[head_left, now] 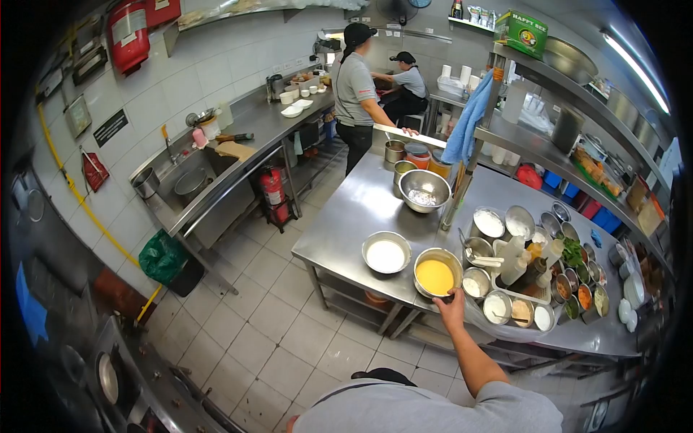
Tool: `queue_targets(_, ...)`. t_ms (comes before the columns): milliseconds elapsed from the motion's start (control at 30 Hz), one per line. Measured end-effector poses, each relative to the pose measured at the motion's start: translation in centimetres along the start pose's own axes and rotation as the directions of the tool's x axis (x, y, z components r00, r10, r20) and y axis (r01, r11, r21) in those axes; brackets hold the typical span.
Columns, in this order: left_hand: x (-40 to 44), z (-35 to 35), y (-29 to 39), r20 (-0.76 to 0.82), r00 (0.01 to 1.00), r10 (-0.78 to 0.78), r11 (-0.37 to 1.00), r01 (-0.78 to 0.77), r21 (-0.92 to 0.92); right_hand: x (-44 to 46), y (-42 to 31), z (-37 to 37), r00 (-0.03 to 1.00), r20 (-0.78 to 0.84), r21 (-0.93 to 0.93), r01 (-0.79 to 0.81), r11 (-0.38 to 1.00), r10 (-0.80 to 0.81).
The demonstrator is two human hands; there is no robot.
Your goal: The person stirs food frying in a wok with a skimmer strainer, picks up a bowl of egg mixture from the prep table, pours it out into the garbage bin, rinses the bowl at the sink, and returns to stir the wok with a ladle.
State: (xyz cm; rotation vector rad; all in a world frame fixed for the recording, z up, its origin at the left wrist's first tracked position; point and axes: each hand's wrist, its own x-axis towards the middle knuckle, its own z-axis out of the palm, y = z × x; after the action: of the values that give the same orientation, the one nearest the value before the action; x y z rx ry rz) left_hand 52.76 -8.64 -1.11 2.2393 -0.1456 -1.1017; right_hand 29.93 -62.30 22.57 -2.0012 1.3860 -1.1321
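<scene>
My right hand [452, 309] reaches forward to the near rim of a metal bowl of yellow liquid [435, 276], its fingers closed on the edge. The bowl stands at the near edge of the steel table [336, 224]. Just left of it is a metal bowl of white powder or liquid [386, 254]; I cannot tell which. Farther back stands a larger steel mixing bowl [424, 189] with a little white stuff inside. To the right, a small pot with utensils [478, 249] sits close to the yellow bowl. My left hand is out of view.
Squeeze bottles [515, 268] and several small ingredient containers [497, 307] crowd the right side. A blue towel [469, 119] hangs from the shelf post. Two co-workers, one standing [356, 94] and one seated [411, 90], are at the back. A sink [193, 184] lies left.
</scene>
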Motion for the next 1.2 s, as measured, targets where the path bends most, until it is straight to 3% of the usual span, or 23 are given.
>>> queue_targets(367,-0.8,0.7,0.3,-0.009,1.000,-0.030,0.999,0.029,-0.033,0.1,1.1,1.9,0.995,-0.095,-0.022,0.041,0.999,-0.043)
queue_targets(567,0.0,1.1,1.1,0.009,1.000,-0.013,1.000,0.013,-0.019,0.6,0.3,1.4,0.994,0.052,-0.011,-0.092,0.996,0.092)
queue_targets(667,0.2,1.1,0.9,0.012,1.000,-0.010,1.000,0.010,-0.022,0.7,1.4,2.1,1.000,-0.020,-0.005,0.023,1.000,-0.023)
queue_targets(1100,-0.1,0.1,-0.2,0.009,1.000,0.006,1.000,-0.006,-0.014,-0.6,-0.8,0.0,0.992,0.070,-0.038,-0.105,0.994,0.108)
queue_targets(1200,-0.2,-0.3,-0.4,0.012,1.000,0.010,1.000,-0.010,-0.003,-1.5,-1.3,-0.7,0.996,0.066,-0.013,-0.064,0.998,0.064)
